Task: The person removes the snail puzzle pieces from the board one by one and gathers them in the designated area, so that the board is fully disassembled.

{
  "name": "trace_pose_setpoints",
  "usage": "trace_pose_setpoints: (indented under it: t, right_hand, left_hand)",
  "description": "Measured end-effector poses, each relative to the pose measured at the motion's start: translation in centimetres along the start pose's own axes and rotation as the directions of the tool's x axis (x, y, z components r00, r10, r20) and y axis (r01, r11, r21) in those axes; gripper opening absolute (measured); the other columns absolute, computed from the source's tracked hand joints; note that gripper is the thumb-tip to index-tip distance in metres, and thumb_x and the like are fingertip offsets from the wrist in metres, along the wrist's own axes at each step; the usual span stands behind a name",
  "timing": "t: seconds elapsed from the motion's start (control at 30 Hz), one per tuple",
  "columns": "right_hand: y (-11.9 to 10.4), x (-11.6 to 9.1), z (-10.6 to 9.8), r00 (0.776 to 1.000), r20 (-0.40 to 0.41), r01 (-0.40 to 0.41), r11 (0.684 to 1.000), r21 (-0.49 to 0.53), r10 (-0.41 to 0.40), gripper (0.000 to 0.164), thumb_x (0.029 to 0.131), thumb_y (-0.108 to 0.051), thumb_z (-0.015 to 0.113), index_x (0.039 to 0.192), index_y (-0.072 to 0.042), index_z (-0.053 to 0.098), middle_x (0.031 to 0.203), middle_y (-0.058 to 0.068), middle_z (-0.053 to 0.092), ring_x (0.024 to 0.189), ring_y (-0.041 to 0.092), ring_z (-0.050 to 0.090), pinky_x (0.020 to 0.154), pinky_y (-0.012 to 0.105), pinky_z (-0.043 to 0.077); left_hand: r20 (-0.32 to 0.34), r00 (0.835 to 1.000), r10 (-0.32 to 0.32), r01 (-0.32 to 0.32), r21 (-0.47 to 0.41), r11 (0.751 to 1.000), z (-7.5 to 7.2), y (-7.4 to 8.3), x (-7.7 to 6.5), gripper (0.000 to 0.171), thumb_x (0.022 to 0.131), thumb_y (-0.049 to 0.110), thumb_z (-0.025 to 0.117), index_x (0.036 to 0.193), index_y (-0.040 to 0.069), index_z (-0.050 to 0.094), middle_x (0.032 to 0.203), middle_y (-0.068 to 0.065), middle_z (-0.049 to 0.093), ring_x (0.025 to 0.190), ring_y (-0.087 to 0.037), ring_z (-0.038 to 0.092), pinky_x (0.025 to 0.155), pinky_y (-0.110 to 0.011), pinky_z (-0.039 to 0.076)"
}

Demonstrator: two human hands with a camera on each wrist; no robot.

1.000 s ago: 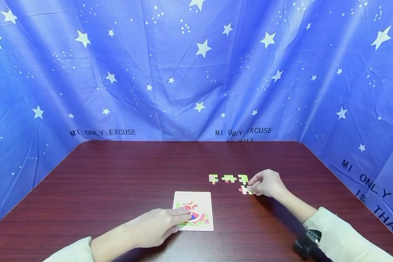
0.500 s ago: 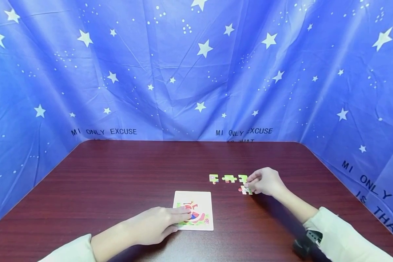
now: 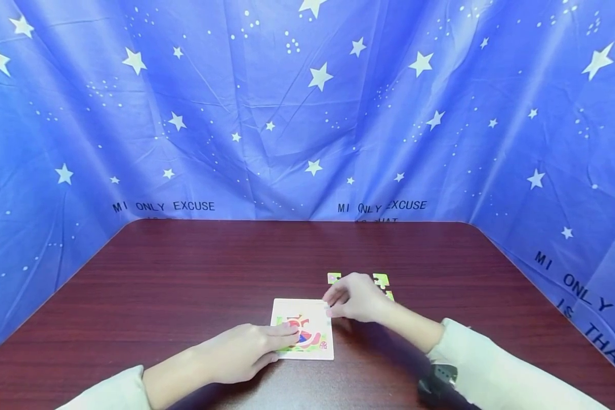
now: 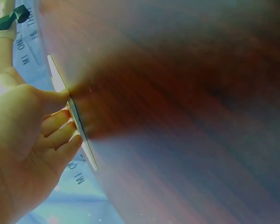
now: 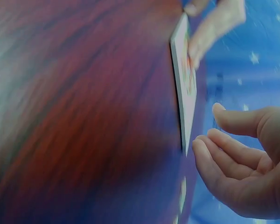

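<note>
On the table lies a square puzzle board [image 3: 315, 312] with a red, blue and green picture in its lower part and a pale upper part. My left hand [image 3: 246, 350] rests on its left side, straight fingers pressing the picture and thumb at the edge, hiding some of it. My right hand [image 3: 356, 299] is at the board's upper right corner. In the right wrist view, a gap shows between the thumb and bent fingers [image 5: 203, 151], with nothing visible held. Behind it lie loose puzzle pieces, including a green corner piece [image 3: 382, 279] and a left piece [image 3: 333, 278]; others are partly hidden.
The dark red wooden table [image 3: 210, 262] extends around the board. A blue star-printed curtain [image 3: 266, 154] hangs behind it and along its sides. A black wrist device [image 3: 438, 380] is strapped below my right sleeve.
My right hand has moved left from the loose pieces to the board's upper right corner, now covering some pieces. My left hand has stayed on the board.
</note>
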State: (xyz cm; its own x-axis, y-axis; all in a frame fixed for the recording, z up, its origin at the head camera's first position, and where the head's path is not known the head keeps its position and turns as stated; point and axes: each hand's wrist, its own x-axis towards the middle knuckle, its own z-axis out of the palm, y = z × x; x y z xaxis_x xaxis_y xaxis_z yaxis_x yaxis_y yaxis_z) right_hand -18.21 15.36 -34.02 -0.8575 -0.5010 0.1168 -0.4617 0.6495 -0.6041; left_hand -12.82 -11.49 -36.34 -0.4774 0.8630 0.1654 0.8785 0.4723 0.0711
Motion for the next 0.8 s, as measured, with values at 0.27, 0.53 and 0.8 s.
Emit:
trace_pose_setpoints:
  t: [0.27, 0.53, 0.8]
  right_hand:
    - [-2.3, 1.0, 2.8, 0.993, 0.104, 0.055, 0.998, -0.013, -0.054, 0.033, 0.067, -0.007, 0.086, 0.093, 0.002, 0.071, 0.082, 0.008, 0.071, 0.071, 0.009, 0.062, 0.063, 0.012, 0.049]
    - [-2.7, 1.9, 3.7, 0.992, 0.103, 0.077, 0.994, -0.075, -0.069, 0.027, 0.066, -0.002, 0.084, 0.090, -0.001, 0.073, 0.077, 0.006, 0.068, 0.069, 0.010, 0.059, 0.061, 0.012, 0.048]
    - [-3.0, 2.2, 3.7, 0.993, 0.097, 0.077, 0.993, -0.084, -0.069, 0.024, 0.066, -0.001, 0.083, 0.088, -0.001, 0.072, 0.076, 0.005, 0.068, 0.068, 0.009, 0.059, 0.061, 0.012, 0.047]
  left_hand:
    - [0.007, 1.000, -0.005, 0.005, 0.008, 1.000, 0.3, 0.1, 0.1, 0.048, 0.091, 0.008, 0.062, 0.138, 0.014, 0.054, 0.140, -0.004, 0.056, 0.122, -0.018, 0.061, 0.091, -0.028, 0.056]
    - [0.019, 0.999, -0.027, 0.028, -0.015, 1.000, 0.0, 0.0, 0.1, 0.048, 0.091, 0.010, 0.062, 0.138, 0.017, 0.054, 0.141, -0.002, 0.055, 0.116, -0.017, 0.064, 0.088, -0.027, 0.057]
    - [0.021, 1.000, -0.020, 0.020, -0.009, 1.000, -0.1, -0.2, 0.1, 0.047, 0.092, 0.012, 0.062, 0.138, 0.017, 0.054, 0.142, -0.001, 0.055, 0.117, -0.016, 0.064, 0.088, -0.026, 0.057]
